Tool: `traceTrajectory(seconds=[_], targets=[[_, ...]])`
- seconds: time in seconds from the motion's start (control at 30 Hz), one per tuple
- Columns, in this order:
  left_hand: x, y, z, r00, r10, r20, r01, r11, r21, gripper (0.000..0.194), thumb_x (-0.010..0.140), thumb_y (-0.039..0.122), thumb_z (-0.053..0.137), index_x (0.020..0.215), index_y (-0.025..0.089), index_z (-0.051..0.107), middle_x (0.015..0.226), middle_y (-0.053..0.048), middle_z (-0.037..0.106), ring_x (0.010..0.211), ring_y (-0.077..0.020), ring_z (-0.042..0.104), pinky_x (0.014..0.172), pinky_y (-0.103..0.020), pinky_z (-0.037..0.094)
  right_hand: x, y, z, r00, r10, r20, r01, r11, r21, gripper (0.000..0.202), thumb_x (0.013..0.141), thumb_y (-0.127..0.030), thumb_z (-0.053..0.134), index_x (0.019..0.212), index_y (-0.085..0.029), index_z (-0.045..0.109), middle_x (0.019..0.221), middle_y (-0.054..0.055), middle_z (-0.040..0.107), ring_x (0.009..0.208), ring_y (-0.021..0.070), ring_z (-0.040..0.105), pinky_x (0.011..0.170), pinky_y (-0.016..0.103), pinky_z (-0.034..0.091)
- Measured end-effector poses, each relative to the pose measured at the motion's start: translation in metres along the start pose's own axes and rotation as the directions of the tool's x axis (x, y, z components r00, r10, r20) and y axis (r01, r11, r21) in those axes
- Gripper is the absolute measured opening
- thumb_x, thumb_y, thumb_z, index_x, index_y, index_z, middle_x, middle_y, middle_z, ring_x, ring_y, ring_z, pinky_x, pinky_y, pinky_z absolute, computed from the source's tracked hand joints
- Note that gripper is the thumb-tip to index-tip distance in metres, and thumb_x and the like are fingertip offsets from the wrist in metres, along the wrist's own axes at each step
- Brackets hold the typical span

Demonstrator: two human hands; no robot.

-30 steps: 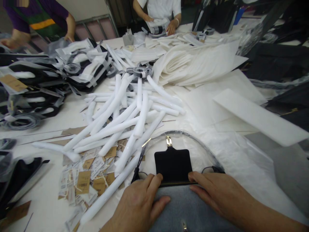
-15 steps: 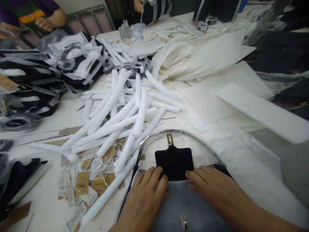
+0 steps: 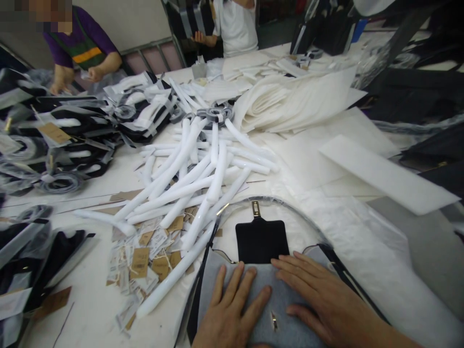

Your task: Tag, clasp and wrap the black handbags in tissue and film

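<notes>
A grey bag (image 3: 261, 285) with dark sides lies at the bottom centre, a small metal fitting (image 3: 274, 321) on its face. My left hand (image 3: 234, 309) rests flat on its left part, fingers spread. On the upper right part lies my right hand (image 3: 315, 290), fingers stretched out and holding nothing. Beyond the fingertips a black flap (image 3: 263, 240) with a gold clasp (image 3: 255, 209) extends from the bag's top edge. A strap in clear wrap (image 3: 290, 203) arches around the flap.
White foam tubes (image 3: 195, 183) and paper tags (image 3: 145, 261) lie left of the bag. Wrapped black bags (image 3: 145, 106) are piled at the far left. White sheets (image 3: 300, 101) cover the back right. Two people (image 3: 90, 43) are across the table.
Both hands have shifted on the bag; the left one has slid down from the flap's edge and spread its fingers. The view has tilted up and left, showing more of the people.
</notes>
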State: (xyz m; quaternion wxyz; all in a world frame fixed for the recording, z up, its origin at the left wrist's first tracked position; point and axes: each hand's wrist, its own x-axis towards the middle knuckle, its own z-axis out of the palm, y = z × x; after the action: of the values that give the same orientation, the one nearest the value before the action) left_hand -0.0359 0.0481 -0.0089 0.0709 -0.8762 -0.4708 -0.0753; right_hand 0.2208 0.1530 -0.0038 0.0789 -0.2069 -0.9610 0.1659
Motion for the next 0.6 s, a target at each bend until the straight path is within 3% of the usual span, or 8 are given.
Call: traceTrajectory(seconds=[0.17, 0.27, 0.37, 0.47, 0.6], targets=[[-0.006, 0.003, 0.000, 0.996, -0.031, 0.080, 0.038, 0.996, -0.087, 0.088, 0.085, 0.083, 0.038, 0.155, 0.031, 0.030, 0.154, -0.013, 0.044, 0.145, -0.0369, 0.031, 0.117, -0.058, 0.014, 0.001, -0.002, 0.005, 0.997, 0.071, 0.000, -0.071, 0.996, 0.062, 0.054, 0.096, -0.033, 0.058, 0.147, -0.018, 0.046, 0.148, 0.011, 0.053, 0.136, 0.0273, 0.049, 0.113, 0.054, 0.044], [-0.008, 0.009, 0.000, 0.986, -0.083, 0.143, 0.111, 0.974, -0.199, 0.084, 0.086, 0.078, 0.042, 0.156, 0.035, 0.025, 0.158, -0.014, 0.037, 0.147, -0.0390, 0.028, 0.112, -0.065, 0.022, 0.001, -0.005, 0.005, 0.995, 0.098, 0.012, -0.098, 0.991, 0.090, 0.056, 0.096, -0.033, 0.058, 0.148, -0.017, 0.044, 0.148, 0.013, 0.053, 0.136, 0.0282, 0.049, 0.114, 0.057, 0.041], [-0.009, 0.014, -0.003, 0.970, -0.126, 0.208, 0.183, 0.941, -0.286, 0.081, 0.087, 0.075, 0.046, 0.156, 0.038, 0.024, 0.160, -0.013, 0.032, 0.148, -0.0394, 0.026, 0.113, -0.069, 0.023, 0.006, -0.005, -0.003, 0.993, 0.114, 0.038, -0.119, 0.977, 0.178, 0.053, 0.096, -0.035, 0.059, 0.145, -0.019, 0.048, 0.145, 0.013, 0.055, 0.135, 0.0274, 0.051, 0.114, 0.055, 0.041], [-0.009, 0.016, -0.006, 0.966, -0.152, 0.211, 0.216, 0.922, -0.322, 0.080, 0.087, 0.072, 0.051, 0.155, 0.039, 0.025, 0.162, -0.011, 0.030, 0.149, -0.0386, 0.023, 0.115, -0.069, 0.019, 0.029, 0.003, -0.015, 0.971, 0.233, -0.050, -0.209, 0.933, 0.293, 0.043, 0.097, -0.032, 0.057, 0.138, -0.019, 0.056, 0.140, 0.012, 0.060, 0.131, 0.0254, 0.054, 0.112, 0.050, 0.043], [-0.009, 0.016, -0.009, 0.968, -0.159, 0.193, 0.218, 0.915, -0.339, 0.078, 0.086, 0.072, 0.054, 0.153, 0.037, 0.033, 0.161, -0.011, 0.030, 0.149, -0.0381, 0.023, 0.117, -0.067, 0.016, 0.084, 0.029, -0.019, 0.892, 0.430, -0.139, -0.359, 0.861, 0.361, 0.048, 0.090, -0.028, 0.063, 0.136, -0.013, 0.057, 0.136, 0.017, 0.062, 0.130, 0.0322, 0.055, 0.113, 0.054, 0.039]])
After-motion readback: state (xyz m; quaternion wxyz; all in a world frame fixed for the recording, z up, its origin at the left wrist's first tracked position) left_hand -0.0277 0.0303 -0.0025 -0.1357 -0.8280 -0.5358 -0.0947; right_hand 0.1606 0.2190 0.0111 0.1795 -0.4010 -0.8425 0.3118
